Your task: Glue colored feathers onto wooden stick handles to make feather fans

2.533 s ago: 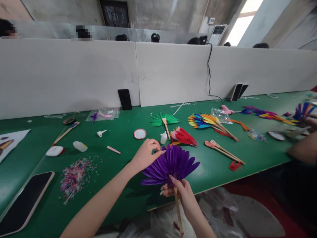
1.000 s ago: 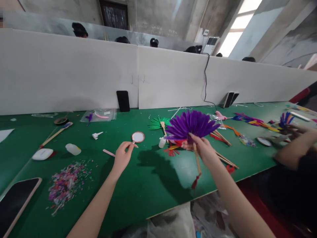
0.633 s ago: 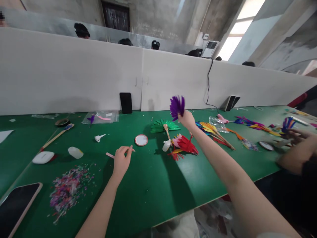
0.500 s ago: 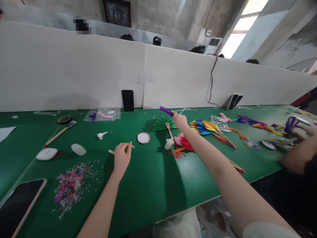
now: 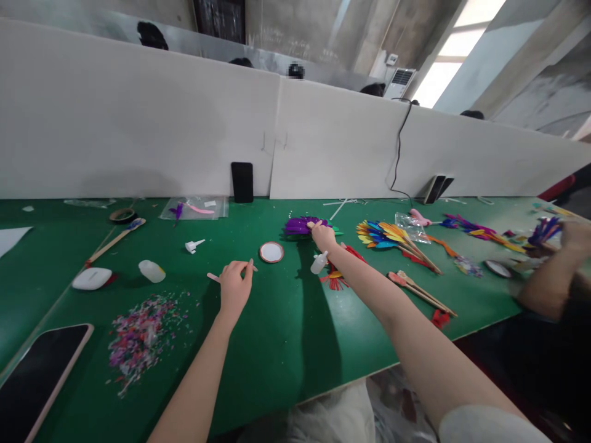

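Note:
My left hand [image 5: 236,286] is closed around a thin pale pink stick [image 5: 213,277], whose ends show on both sides of the fingers. With its fingers closed, my right hand [image 5: 322,235] reaches to a purple feather fan [image 5: 295,227] and holds it at its middle. The purple fan lies over a green feather fan [image 5: 339,231], of which only an edge shows. Just below my right wrist is a small white squeeze bottle [image 5: 319,263], beside red and yellow feathers [image 5: 335,278]. A round white dish [image 5: 271,252] with a reddish rim sits between my hands.
Blue-and-yellow feather fans [image 5: 385,235] and wooden sticks [image 5: 425,292] lie to the right, near another person's arm [image 5: 551,280]. On the left are colourful scraps [image 5: 143,335], a phone [image 5: 46,375], a white case [image 5: 92,279] and a capless bottle [image 5: 151,271]. A white partition [image 5: 184,135] stands behind.
My right hand has come down with the purple fan, which now lies flat over the green one. The left hand keeps the stick, nearly still. The other person's hand has risen slightly.

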{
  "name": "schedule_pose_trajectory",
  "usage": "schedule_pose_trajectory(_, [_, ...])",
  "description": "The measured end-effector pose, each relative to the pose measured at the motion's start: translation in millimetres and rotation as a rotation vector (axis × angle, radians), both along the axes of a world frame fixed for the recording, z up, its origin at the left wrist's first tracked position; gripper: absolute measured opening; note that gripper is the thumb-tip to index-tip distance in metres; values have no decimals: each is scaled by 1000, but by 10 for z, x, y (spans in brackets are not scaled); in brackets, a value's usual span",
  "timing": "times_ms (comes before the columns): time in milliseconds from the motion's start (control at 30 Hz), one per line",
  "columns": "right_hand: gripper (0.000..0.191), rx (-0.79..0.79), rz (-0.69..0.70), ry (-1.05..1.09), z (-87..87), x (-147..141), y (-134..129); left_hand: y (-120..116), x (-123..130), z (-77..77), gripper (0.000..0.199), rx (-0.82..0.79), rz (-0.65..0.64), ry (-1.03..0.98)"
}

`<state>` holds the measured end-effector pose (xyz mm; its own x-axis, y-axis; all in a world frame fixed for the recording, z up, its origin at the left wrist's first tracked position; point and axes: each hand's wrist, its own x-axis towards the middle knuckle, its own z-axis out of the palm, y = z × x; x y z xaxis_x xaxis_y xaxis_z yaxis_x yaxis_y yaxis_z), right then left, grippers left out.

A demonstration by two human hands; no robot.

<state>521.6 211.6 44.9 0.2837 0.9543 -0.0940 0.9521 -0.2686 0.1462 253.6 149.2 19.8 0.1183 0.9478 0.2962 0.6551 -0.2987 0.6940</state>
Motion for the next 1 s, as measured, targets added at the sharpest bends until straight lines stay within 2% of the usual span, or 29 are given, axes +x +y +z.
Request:
schedule_pose_trajectory(133, [32, -48, -16, 72, 42, 17, 43, 13, -6, -34, 37, -7, 2, 15])
schedule_pose_trajectory(333, [31, -178, -110, 221, 219, 153, 171, 21, -9, -58, 37, -12, -11, 23])
schedule_pose_trajectory(500, [32, -300, -173, 377, 451, 242, 256, 6, 0, -46, 38, -6, -20, 21])
schedule_pose_trajectory(600, [31, -276, -134, 454, 634, 415, 184, 8, -9, -55, 38, -5, -18, 31])
schedule_pose_trajectory(700, [31, -201, -80, 482, 731, 728, -116, 30, -25, -84, 38, -7, -27, 44])
schedule_pose_trajectory(767, [29, -179, -54, 489, 685, 948, -448, 51, -28, -111, 38, -5, -36, 48])
schedule_pose_trajectory(900, [27, -104, -46, 520, 349, 1188, -1162, 88, -4, -172, 37, 3, -48, 48])
schedule_pose_trajectory(1000, [31, 45, -64, 542, 57, 1192, -1472, 94, 25, -210, 35, 4, -63, 59])
